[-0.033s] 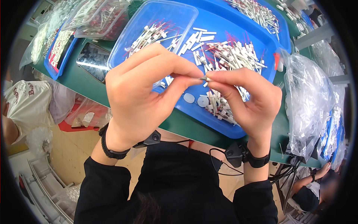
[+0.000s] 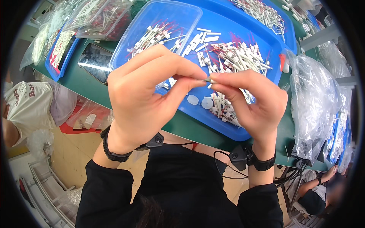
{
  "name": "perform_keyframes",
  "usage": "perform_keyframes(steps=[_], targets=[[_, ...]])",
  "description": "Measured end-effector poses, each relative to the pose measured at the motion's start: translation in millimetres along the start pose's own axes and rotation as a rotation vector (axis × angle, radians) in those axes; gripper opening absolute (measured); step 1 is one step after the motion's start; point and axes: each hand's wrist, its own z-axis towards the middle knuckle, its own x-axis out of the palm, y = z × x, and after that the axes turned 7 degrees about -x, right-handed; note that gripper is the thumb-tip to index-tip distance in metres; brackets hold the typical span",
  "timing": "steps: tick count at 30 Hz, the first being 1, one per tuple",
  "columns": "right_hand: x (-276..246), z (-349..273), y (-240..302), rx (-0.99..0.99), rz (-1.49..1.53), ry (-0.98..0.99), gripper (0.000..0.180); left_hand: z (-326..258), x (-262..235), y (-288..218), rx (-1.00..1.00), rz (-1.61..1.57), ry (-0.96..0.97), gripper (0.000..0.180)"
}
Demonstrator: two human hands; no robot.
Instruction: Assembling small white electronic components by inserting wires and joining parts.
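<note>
My left hand and my right hand meet fingertip to fingertip above a blue tray. Both pinch one small dark greyish piece, mostly hidden by thumbs and forefingers; its kind does not show. Beneath them, the tray holds a heap of thin white stick-like parts with fine red strands. Two small round translucent discs lie in the tray just below the fingertips. Behind my left hand, a clear plastic box stands partly in the tray with more such parts inside.
A phone lies on the green table at left, beside a small blue tray and a filled clear container. A plastic bag stands at right. Cables hang at the table's edge. Other people sit at both sides.
</note>
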Motion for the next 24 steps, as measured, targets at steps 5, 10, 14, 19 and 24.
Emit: perform_keyframes(steps=[5, 10, 14, 19, 24], targets=[[0, 2, -4, -0.280, -0.172, -0.041, 0.015, 2, -3, -2, -0.004, -0.008, 0.020, 0.018], [5, 0, 5, -0.125, -0.026, -0.104, 0.016, 1, -5, -6, 0.056, 0.012, 0.008, 0.018], [7, 0, 2, -0.187, -0.030, -0.084, 0.019, -3, -7, -10, 0.047, 0.049, 0.010, 0.018], [5, -3, 10, 0.005, 0.035, 0.000, 0.025, -3, -5, -5, 0.062, 0.068, 0.041, 0.018], [0, 3, 9, 0.093, 0.056, 0.111, 0.022, 5, -8, 1, 0.056, 0.005, 0.111, 0.026]])
